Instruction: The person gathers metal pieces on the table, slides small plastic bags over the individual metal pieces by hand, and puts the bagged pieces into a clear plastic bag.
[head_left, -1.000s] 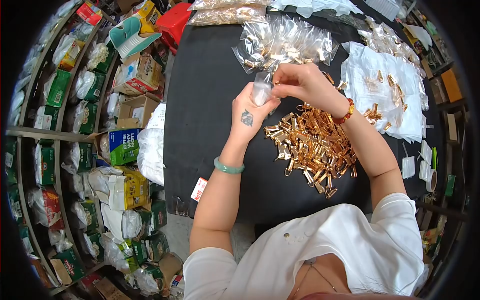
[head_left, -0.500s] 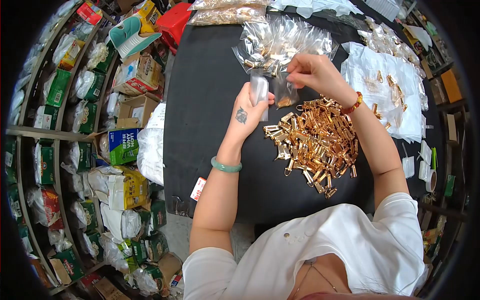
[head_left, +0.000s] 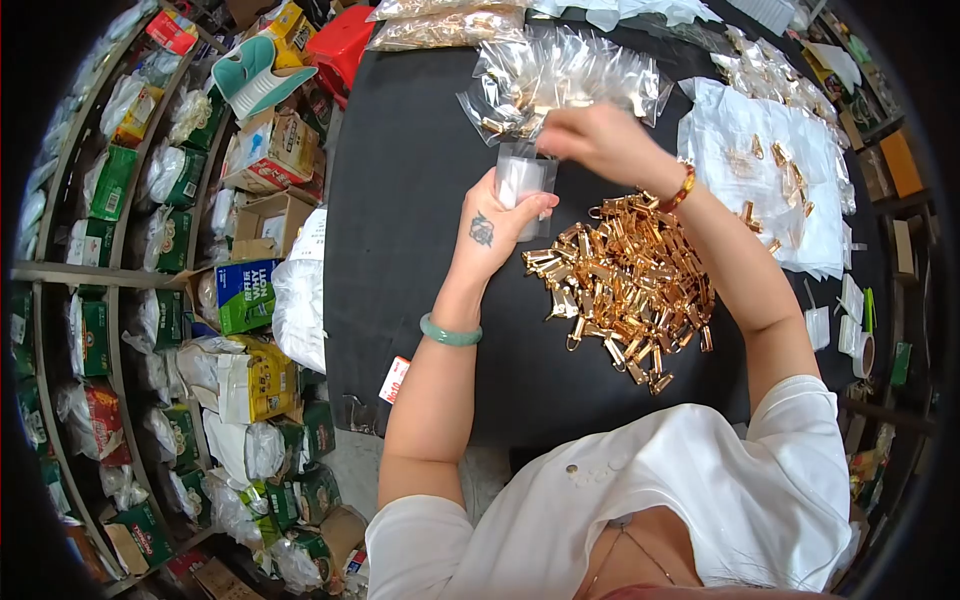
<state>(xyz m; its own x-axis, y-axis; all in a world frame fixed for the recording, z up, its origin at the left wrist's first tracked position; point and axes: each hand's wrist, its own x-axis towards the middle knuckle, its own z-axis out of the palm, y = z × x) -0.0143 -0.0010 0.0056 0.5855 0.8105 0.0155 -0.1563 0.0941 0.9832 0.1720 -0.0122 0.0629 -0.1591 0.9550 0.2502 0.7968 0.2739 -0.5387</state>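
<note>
My left hand point(head_left: 495, 222) is closed on a small stack of clear plastic bags point(head_left: 524, 178), its thumb pressed across their front. At the top corner of that stack, my right hand point(head_left: 598, 142) has its fingers curled downward. Motion blurs those fingertips, and I cannot make out anything between them. Just beyond both hands lies a pile of filled clear bags point(head_left: 570, 80) with gold pieces inside. Below my right hand spreads a loose heap of gold metal clasps point(head_left: 630, 285) on the black tabletop point(head_left: 410, 200).
White plastic sheets point(head_left: 720, 150) with a few gold clasps lie on the right. Larger filled bags point(head_left: 450, 30) sit at the back left. A tape roll point(head_left: 864, 355) is near the right edge. Shelves of boxes point(head_left: 110, 185) and a red stool point(head_left: 338, 45) stand left.
My right hand has moved left, toward the top of the bag stack. The small bag with gold pieces by its fingers is no longer visible there. My left hand has stayed almost in place.
</note>
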